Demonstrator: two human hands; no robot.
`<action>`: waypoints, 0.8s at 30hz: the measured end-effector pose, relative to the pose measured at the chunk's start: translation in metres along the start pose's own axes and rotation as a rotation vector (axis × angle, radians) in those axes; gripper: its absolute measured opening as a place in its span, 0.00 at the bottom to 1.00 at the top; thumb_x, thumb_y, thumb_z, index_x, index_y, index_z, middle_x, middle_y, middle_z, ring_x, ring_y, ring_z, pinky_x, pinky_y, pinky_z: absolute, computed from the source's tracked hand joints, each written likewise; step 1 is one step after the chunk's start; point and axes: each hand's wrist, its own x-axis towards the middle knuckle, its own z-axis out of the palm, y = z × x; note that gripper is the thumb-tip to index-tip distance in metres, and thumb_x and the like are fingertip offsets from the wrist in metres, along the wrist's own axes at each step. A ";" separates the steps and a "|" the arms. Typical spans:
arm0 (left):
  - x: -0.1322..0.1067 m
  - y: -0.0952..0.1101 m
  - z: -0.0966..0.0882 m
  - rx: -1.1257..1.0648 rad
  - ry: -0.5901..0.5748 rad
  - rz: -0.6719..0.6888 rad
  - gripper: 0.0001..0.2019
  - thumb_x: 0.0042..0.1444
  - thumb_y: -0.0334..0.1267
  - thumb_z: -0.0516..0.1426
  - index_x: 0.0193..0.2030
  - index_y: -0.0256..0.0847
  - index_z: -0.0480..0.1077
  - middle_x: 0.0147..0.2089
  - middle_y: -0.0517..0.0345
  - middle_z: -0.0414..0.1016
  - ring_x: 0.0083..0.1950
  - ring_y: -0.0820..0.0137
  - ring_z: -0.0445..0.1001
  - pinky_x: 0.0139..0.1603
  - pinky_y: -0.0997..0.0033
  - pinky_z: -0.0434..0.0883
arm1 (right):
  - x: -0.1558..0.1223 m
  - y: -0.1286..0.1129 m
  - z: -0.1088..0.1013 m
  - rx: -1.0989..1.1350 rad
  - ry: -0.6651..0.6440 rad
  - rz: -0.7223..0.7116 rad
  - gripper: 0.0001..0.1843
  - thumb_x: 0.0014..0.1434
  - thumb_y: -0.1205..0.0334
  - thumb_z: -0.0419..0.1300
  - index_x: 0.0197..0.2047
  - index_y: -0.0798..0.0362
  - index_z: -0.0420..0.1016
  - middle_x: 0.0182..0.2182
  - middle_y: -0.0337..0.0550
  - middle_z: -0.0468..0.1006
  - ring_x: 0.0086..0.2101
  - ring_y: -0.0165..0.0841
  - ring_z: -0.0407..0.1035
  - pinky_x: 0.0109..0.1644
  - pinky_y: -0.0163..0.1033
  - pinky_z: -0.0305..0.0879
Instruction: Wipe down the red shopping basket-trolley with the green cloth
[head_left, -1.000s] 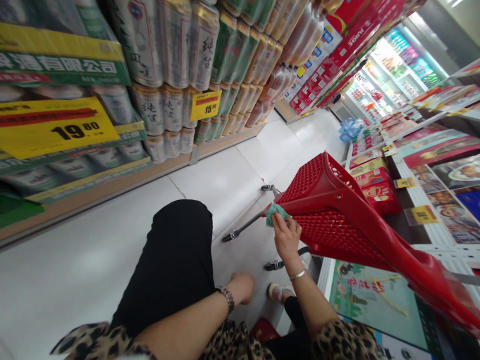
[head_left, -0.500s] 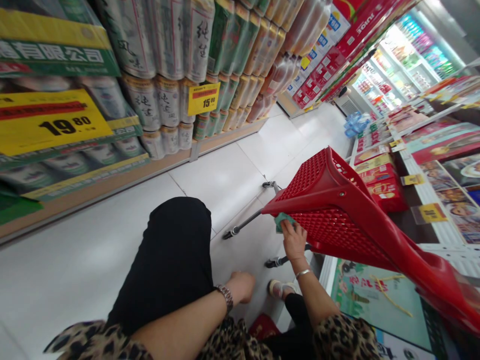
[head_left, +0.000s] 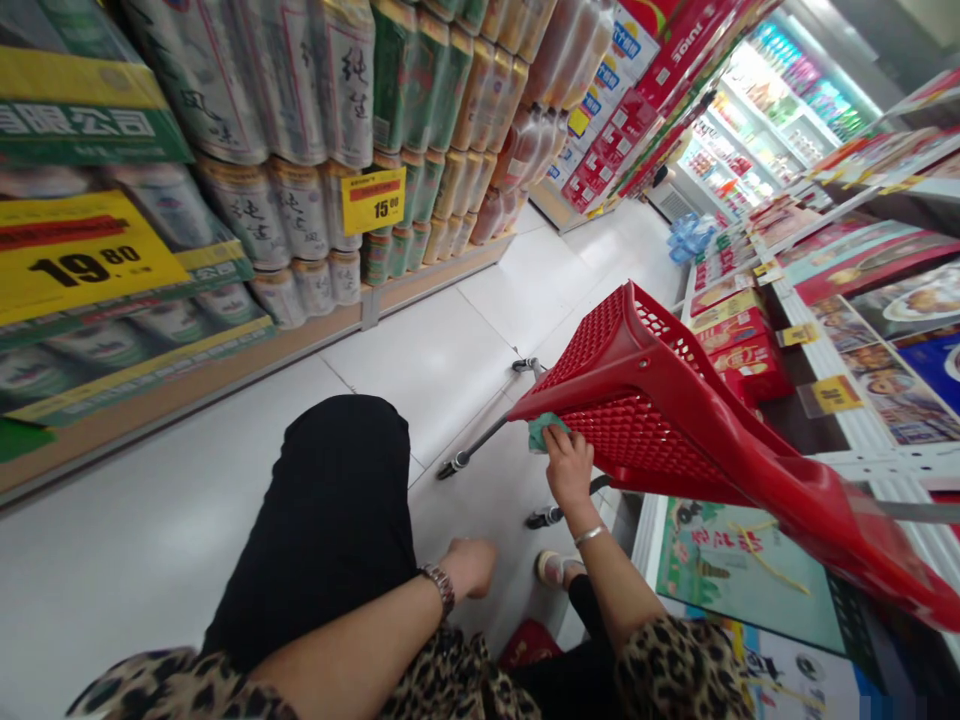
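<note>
My right hand (head_left: 570,467), with a silver bangle at the wrist, has its fingers closed on a green cloth (head_left: 541,432). The cloth is pressed to the lower side of a red plastic shopping cart (head_left: 660,435), near the corner of its mesh basket. My left hand (head_left: 472,568), below a metal wristwatch, is curled into a loose fist beside my bent knee. It is apart from the cart, and nothing shows in it.
Packs of beer cans (head_left: 300,220) with yellow price tags line the left side. On the right, shelves hold boxed goods (head_left: 739,350) and a green gift box (head_left: 750,570) low down. Cart wheels (head_left: 454,465) stand on the pale tiled floor (head_left: 465,320). Water bottles (head_left: 690,238) stand farther back.
The view has shifted slightly, so the shelves and cart appear farther left. My right hand still holds the cloth at the cart's lower side. The left hand stays curled.
</note>
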 end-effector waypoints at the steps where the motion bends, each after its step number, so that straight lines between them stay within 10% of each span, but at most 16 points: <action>1: 0.001 0.000 0.001 0.003 -0.004 -0.006 0.23 0.52 0.24 0.57 0.55 0.27 0.77 0.55 0.24 0.79 0.59 0.46 0.80 0.57 0.45 0.76 | 0.009 -0.006 0.001 0.012 -0.015 0.007 0.30 0.63 0.73 0.51 0.63 0.46 0.79 0.61 0.50 0.78 0.51 0.49 0.61 0.47 0.49 0.56; 12: 0.005 -0.001 0.005 0.022 -0.041 -0.023 0.25 0.52 0.27 0.58 0.59 0.30 0.75 0.57 0.26 0.79 0.60 0.47 0.79 0.58 0.46 0.76 | 0.018 0.008 0.012 -0.010 -0.142 0.052 0.31 0.65 0.74 0.49 0.65 0.44 0.77 0.65 0.45 0.75 0.51 0.47 0.62 0.48 0.48 0.57; 24: 0.002 -0.016 0.010 0.050 -0.052 -0.096 0.23 0.54 0.26 0.56 0.58 0.32 0.76 0.59 0.29 0.78 0.62 0.48 0.78 0.60 0.49 0.74 | 0.002 0.032 0.036 0.462 0.067 0.208 0.33 0.52 0.78 0.49 0.54 0.51 0.85 0.52 0.50 0.83 0.48 0.43 0.69 0.54 0.49 0.65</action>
